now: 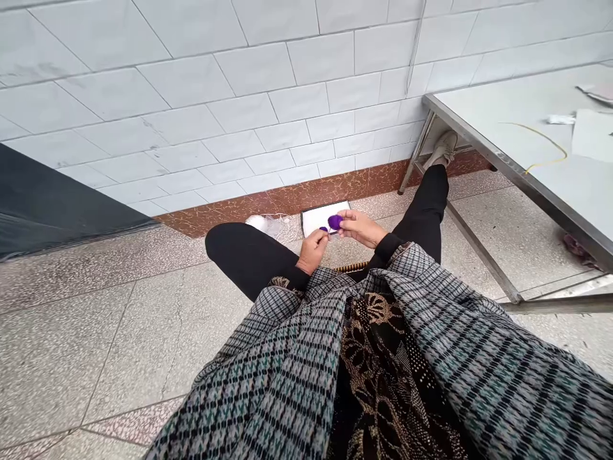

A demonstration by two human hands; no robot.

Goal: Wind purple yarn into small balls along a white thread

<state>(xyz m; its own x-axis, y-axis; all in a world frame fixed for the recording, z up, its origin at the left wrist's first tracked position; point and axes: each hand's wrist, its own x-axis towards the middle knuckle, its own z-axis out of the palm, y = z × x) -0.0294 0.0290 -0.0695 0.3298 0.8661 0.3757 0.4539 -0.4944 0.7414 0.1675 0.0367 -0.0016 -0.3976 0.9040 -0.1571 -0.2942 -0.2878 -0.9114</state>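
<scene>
My right hand (363, 229) is closed, with thumb and fingers pinching a bright purple oval piece (335, 222). What it is made of is too small to tell. Just left of it and a little lower, my left hand (313, 250) pinches a small dark purple piece (324, 229) at the fingertips. The two hands are close together over my lap, and whether the purple pieces are joined cannot be made out. Beyond them on the floor lies a flat white rectangular thing with a dark edge (313, 218), partly hidden by the hands.
White cord (286, 234) lies loosely beside a white round thing (257, 222) near the wall. To the right stands a metal-edged table (479, 105) with a yellow strip (546, 137) and papers (594, 135) on it. My right foot (443, 145) is under its corner.
</scene>
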